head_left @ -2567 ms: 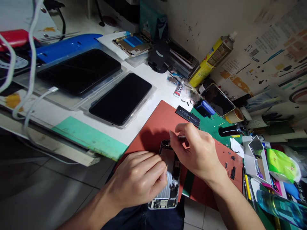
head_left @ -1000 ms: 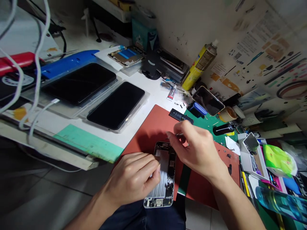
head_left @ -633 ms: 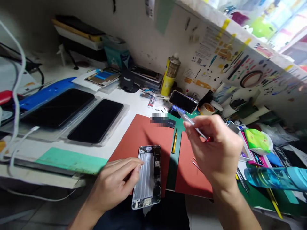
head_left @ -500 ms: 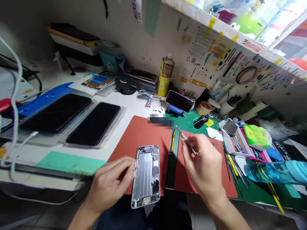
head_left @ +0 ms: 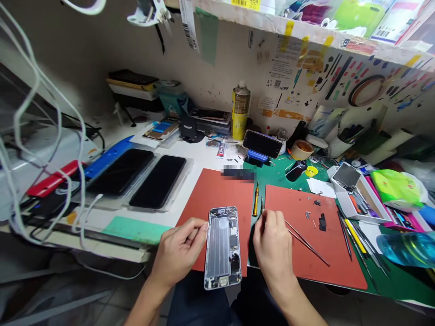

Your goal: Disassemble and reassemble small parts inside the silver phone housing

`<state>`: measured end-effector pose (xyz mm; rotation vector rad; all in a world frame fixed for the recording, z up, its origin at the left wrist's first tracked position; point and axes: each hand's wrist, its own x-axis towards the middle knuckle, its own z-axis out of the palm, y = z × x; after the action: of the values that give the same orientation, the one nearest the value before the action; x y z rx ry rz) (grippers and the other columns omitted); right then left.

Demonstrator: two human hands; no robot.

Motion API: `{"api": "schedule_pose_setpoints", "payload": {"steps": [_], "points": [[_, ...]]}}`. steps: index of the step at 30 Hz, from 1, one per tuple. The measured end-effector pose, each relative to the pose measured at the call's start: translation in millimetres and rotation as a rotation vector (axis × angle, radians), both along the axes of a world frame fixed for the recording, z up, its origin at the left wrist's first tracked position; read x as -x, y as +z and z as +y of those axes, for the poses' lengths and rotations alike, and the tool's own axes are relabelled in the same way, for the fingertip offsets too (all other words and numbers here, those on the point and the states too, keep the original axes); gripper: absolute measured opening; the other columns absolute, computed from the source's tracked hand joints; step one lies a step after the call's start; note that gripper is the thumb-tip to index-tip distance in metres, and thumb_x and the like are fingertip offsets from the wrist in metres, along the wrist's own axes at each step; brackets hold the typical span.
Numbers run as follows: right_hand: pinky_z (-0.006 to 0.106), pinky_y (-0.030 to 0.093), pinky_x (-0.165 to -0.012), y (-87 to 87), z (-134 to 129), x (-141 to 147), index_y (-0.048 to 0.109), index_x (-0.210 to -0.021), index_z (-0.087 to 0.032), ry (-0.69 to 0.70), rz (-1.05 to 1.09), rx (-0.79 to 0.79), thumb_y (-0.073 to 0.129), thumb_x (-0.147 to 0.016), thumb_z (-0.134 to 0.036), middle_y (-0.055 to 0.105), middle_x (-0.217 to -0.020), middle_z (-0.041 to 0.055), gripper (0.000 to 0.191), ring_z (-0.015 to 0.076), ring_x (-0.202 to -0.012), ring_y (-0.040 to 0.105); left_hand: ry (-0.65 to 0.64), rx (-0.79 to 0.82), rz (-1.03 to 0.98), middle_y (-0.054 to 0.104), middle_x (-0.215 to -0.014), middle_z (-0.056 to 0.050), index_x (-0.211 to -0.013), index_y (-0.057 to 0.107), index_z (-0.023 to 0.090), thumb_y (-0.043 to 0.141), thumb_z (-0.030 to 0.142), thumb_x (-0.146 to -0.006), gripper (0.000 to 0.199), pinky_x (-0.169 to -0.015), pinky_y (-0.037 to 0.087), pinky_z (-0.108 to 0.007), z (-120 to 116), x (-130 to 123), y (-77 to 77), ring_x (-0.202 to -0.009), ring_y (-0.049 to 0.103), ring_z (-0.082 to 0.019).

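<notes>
My left hand point(head_left: 185, 246) is closed in a pinch at the left edge of an opened phone housing point(head_left: 219, 249). The housing shows a bare silver battery bay and circuit parts along its right side, and its lower end overhangs the bench's front edge. My right hand point(head_left: 273, 240) is low over the strip between two red mats, its fingers closed around a slim silver screwdriver point(head_left: 262, 206), of which only the upper end shows. A gold screwdriver point(head_left: 256, 199) lies just beyond it. Tweezers point(head_left: 309, 244) rest on the right mat, partly behind my right hand.
Small phone parts point(head_left: 322, 222) lie on the right red mat point(head_left: 340, 271). Pens and picks point(head_left: 355, 235) line its right side, by a blue bottle point(head_left: 401, 249). Two dark phones point(head_left: 158, 181) lie at left near white cables point(head_left: 81, 136). A spray can point(head_left: 240, 113) stands behind.
My right hand has lowered the silver screwdriver to the strip beside the gold one. The tweezers and small parts have come into sight. The view has turned left; my left hand still pinches the housing.
</notes>
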<state>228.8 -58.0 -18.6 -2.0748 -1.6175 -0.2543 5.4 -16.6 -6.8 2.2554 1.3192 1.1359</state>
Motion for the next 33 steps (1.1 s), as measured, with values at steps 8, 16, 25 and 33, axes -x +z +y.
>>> {"api": "schedule_pose_setpoints", "payload": {"steps": [8,16,25,33], "points": [[0.032,0.038,-0.057,7.5,-7.0,-0.9,0.067,-0.099,-0.018,0.049,0.034,-0.054,0.044,-0.111,-0.022,0.062,-0.086,0.0066,0.026,0.0212,-0.068,0.062,-0.002,0.002,0.018,0.040,-0.055,0.010,-0.083,0.066,0.021,0.056,0.021,-0.105,0.024,-0.050,0.038,-0.020,-1.4,-0.2,-1.0,-0.045,0.042,-0.008],[0.026,0.044,-0.053,10.6,-66.5,20.3,0.072,-0.102,-0.023,0.332,0.671,0.012,0.051,-0.112,-0.030,0.067,-0.079,0.0000,0.024,0.0128,-0.057,0.062,0.001,-0.035,0.016,0.065,-0.071,0.005,-0.089,0.065,0.020,0.057,0.015,-0.105,0.019,-0.058,0.044,-0.019,-3.5,-4.9,-2.3,-0.057,0.056,-0.008],[0.026,0.049,-0.057,25.3,-47.1,-5.6,0.074,-0.106,-0.022,0.310,0.567,-0.011,0.056,-0.110,-0.032,0.070,-0.084,0.0009,0.021,0.0137,-0.062,0.067,-0.047,-0.071,0.080,0.055,-0.071,0.005,-0.091,0.063,0.020,0.056,0.016,-0.107,0.018,-0.061,0.041,-0.024,-3.1,-7.7,-9.4,-0.058,0.049,-0.010],[0.028,0.037,-0.054,33.2,-48.7,-3.0,0.059,-0.073,-0.023,0.298,0.460,0.052,0.051,-0.112,-0.030,0.059,-0.066,-0.0024,0.040,0.0131,-0.055,0.058,-0.083,-0.093,0.036,0.063,-0.074,0.005,-0.095,0.065,0.021,0.057,0.019,-0.107,0.015,-0.063,0.045,-0.023,-1.2,-2.4,-9.0,-0.059,0.056,-0.010]]}}
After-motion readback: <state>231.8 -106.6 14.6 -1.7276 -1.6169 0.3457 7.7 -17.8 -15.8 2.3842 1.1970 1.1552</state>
